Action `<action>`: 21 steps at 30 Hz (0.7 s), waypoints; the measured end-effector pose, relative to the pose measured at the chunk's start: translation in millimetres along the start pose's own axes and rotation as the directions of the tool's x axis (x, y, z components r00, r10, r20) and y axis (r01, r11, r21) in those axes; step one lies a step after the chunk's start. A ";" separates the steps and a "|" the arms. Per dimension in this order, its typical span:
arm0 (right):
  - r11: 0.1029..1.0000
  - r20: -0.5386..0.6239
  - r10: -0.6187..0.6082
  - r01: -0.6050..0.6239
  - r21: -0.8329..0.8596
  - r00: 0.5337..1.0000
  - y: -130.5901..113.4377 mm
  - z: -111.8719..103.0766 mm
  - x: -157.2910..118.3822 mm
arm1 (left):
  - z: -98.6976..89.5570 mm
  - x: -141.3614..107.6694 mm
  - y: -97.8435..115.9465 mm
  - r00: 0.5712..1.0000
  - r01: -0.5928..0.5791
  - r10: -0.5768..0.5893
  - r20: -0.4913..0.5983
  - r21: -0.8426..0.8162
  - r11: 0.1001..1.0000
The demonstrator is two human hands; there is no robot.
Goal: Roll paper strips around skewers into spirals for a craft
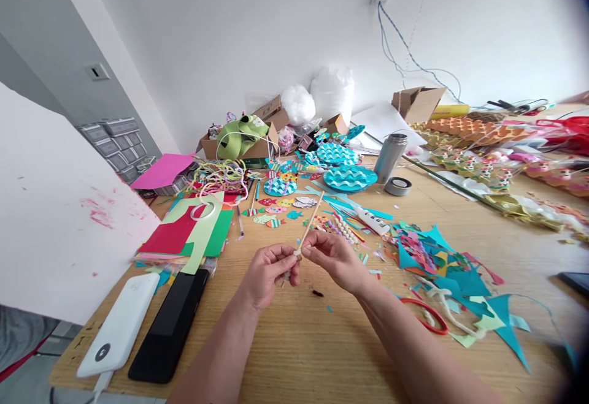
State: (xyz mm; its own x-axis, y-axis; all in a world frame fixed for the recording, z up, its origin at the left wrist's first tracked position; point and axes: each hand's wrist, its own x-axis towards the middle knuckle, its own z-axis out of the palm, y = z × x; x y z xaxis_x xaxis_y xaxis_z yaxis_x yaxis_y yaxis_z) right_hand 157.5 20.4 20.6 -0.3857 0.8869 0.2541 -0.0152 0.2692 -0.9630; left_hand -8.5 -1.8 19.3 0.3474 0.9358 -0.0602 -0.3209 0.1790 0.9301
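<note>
Both my hands meet over the wooden table near its middle. My left hand (270,272) is closed around the lower part of a thin wooden stick (313,220), which tilts up and to the right. A small whitish piece shows on the stick between the fingers; I cannot tell what it is. The fingers of my right hand (338,260) pinch at the stick just above my left thumb. Beyond the hands lie several paper fish (276,210) and blue wavy paper discs (350,177).
A white power bank (120,324) and a black phone (170,327) lie at left beside coloured paper (175,232). On the right are paper scraps (460,275) and red-handled scissors (426,317). A glue bottle (372,221) and a steel flask (391,157) are farther back.
</note>
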 end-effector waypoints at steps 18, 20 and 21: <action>0.964 -0.085 -0.040 0.016 -0.265 0.996 -2.4 -0.4 3.0 | 0.9 0.9 -3.0 0.997 0.074 -0.075 0.007 0.080 0.994; 0.962 -0.089 -0.036 0.011 -0.273 0.995 -3.5 0.3 3.3 | 1.0 1.6 -4.2 0.999 0.051 -0.051 -0.009 0.108 0.993; 0.964 -0.090 -0.034 0.009 -0.267 0.995 -3.5 0.4 3.4 | 1.2 2.0 -4.7 0.999 0.044 -0.042 -0.016 0.119 0.992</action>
State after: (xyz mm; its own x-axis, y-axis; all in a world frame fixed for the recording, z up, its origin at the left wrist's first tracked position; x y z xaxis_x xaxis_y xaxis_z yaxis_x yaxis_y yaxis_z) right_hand 155.8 22.4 24.9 -0.3007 0.9073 0.2938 0.2285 0.3677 -0.9014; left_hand -5.3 -1.2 15.2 0.3466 0.9321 -0.1053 -0.1982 0.1825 0.9630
